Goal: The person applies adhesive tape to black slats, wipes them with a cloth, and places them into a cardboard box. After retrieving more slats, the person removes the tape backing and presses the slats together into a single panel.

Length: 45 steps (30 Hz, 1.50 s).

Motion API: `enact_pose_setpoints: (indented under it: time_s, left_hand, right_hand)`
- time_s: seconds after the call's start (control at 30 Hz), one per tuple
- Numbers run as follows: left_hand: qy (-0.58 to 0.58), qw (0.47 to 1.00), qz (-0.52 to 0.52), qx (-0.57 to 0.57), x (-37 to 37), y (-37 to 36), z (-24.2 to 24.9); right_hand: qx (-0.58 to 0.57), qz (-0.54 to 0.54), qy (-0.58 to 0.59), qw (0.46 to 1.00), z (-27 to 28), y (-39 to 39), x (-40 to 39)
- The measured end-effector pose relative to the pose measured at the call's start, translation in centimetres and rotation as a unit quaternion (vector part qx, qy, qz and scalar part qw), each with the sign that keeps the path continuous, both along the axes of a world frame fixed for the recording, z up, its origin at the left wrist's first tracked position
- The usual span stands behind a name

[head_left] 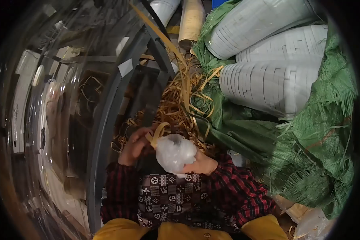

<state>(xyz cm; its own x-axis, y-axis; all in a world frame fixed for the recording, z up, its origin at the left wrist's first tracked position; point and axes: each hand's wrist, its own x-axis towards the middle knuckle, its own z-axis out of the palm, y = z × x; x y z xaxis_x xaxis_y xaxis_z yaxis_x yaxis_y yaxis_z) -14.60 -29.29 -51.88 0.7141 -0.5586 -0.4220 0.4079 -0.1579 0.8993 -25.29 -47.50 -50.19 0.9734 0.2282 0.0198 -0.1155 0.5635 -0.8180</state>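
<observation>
My right hand (pixel 202 163) is closed around a crumpled bundle of translucent white plastic (pixel 174 153), held in front of my apron (pixel 170 194). What lies inside the plastic cannot be made out. On the far left side of the bundle, a yellow packing strap (pixel 161 129) curves up in a loop. My left hand (pixel 135 146) has its fingers closed at the lower end of that strap, beside the bundle. Some of its fingertips are in shadow.
A heap of loose yellow straps (pixel 176 100) lies ahead of my hands. To the right, a green woven sack (pixel 328 132) holds several plastic-wrapped stacks of pale pieces (pixel 268 86). A dark metal frame (pixel 102 132) stands close on the left. Another wrapped stack (pixel 192 22) is at the back.
</observation>
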Motion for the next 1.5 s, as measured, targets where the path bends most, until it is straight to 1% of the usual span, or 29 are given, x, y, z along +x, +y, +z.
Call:
enact_pose_setpoints:
  time_s: [0.03,0.07,0.1,0.13,0.17,0.2,0.27,0.4,0.47,0.53,0.57,0.6,0.63,0.7,0.73,0.77,0.8,0.83,0.9,1.03,1.13,1.23,1.27,1.33,1.37,1.4,1.43,1.47,1.5]
  left_hand:
    - [0.067,0.996,0.033,-0.046,-1.3,0.5,0.3]
    - [0.061,0.996,0.042,-0.041,-1.4,0.9,0.9]
    - [-0.092,0.993,-0.070,0.000,-1.8,0.4,2.5]
    - [0.028,0.995,-0.048,-0.081,-2.1,0.5,2.3]
    - [0.149,0.977,-0.017,-0.151,-2.4,0.5,2.1]
    - [0.148,0.978,-0.015,-0.149,-2.3,0.6,1.4]
    - [-0.024,0.996,-0.029,-0.078,-2.0,0.5,0.6]
    - [-0.044,0.995,-0.072,-0.059,-1.2,0.1,0.1]
    - [-0.050,0.998,-0.029,-0.025,0.2,0.6,-0.8]
    - [-0.026,0.999,0.005,0.038,3.6,2.0,-1.8]
    - [-0.077,0.991,0.082,0.078,6.0,2.9,-3.1]
    - [-0.192,0.955,0.177,0.141,8.9,4.4,-4.6]
    - [-0.305,0.892,0.252,0.217,12.6,6.3,-6.2]
    - [-0.405,0.772,0.323,0.369,18.9,11.1,-8.5]
    - [-0.394,0.750,0.322,0.423,20.9,12.9,-9.6]
    - [-0.365,0.755,0.298,0.456,22.1,13.9,-10.9]
    - [-0.350,0.752,0.287,0.480,22.9,14.5,-11.7]
    - [-0.346,0.750,0.275,0.493,22.4,14.6,-12.2]
    - [-0.366,0.740,0.269,0.496,20.2,14.2,-13.2]
    - [-0.425,0.732,0.267,0.460,14.4,12.8,-14.3]
    - [-0.462,0.745,0.225,0.425,10.8,10.3,-13.5]
    - [-0.452,0.815,0.155,0.327,8.4,6.8,-10.6]
    - [-0.407,0.865,0.125,0.264,7.5,5.2,-8.8]
    - [-0.235,0.966,0.078,0.073,4.6,1.1,-3.8]
    - [-0.230,0.967,0.075,0.075,2.9,-0.3,-1.9]
    - [-0.157,0.986,0.044,-0.021,1.2,-1.4,-0.1]
    - [-0.079,0.990,0.013,-0.116,-0.3,-2.1,1.4]
    - [-0.072,0.990,0.010,-0.119,-1.1,-2.6,2.7]
    - [-0.033,0.986,0.059,-0.151,-1.7,-3.3,4.3]
  right_hand:
    - [0.008,0.005,0.022,1.000,-0.1,0.1,0.2]
    - [0.101,0.049,0.079,0.991,-0.1,0.5,0.8]
    - [0.192,0.093,0.137,0.967,-0.3,0.8,1.4]
    - [0.222,0.158,0.131,0.953,-1.8,1.1,2.3]
    - [0.225,0.163,0.129,0.952,-2.1,1.1,2.3]
    - [0.236,0.140,0.143,0.951,-1.6,0.9,2.4]
    - [0.202,0.092,0.187,0.957,-2.1,1.4,2.1]
    - [0.149,0.079,0.193,0.967,-3.5,1.0,2.2]
    - [0.199,0.093,0.188,0.957,-3.2,0.9,2.5]
    - [0.171,-0.011,0.174,0.970,-2.0,0.3,2.8]
    - [0.165,-0.057,0.185,0.967,-1.8,0.3,2.5]
    - [0.162,-0.056,0.177,0.969,-1.5,0.3,2.1]
    - [0.153,-0.048,0.172,0.972,-1.2,0.3,1.7]
    - [0.141,0.001,0.182,0.973,-1.2,0.5,0.4]
    - [0.100,0.017,0.183,0.978,-2.2,0.9,-0.7]
    - [0.062,0.030,0.186,0.980,-3.1,1.1,-1.4]
    - [0.021,0.029,0.196,0.980,-0.9,0.9,-1.7]
    - [0.025,0.026,0.198,0.980,-0.7,1.0,-1.8]
    - [0.016,0.109,0.156,0.982,-0.4,0.9,-1.9]
    - [-0.060,0.090,0.111,0.988,-0.9,1.6,-1.4]
    - [-0.038,0.100,0.092,0.990,-1.1,2.0,-0.8]
    - [-0.067,0.143,0.124,0.980,-1.5,2.5,-0.7]
    - [-0.069,0.143,0.124,0.980,-1.3,2.4,-0.8]
    - [-0.042,0.012,0.073,0.996,-0.2,1.6,-1.2]
    - [0.025,-0.046,0.130,0.990,0.0,1.4,-1.9]
    - [0.090,-0.104,0.187,0.973,-0.1,1.0,-2.6]
    - [0.106,-0.104,0.205,0.967,-0.2,0.7,-2.8]
    - [0.123,-0.106,0.222,0.961,-0.4,0.3,-3.0]
    - [0.156,-0.102,0.203,0.961,0.4,0.1,-2.7]
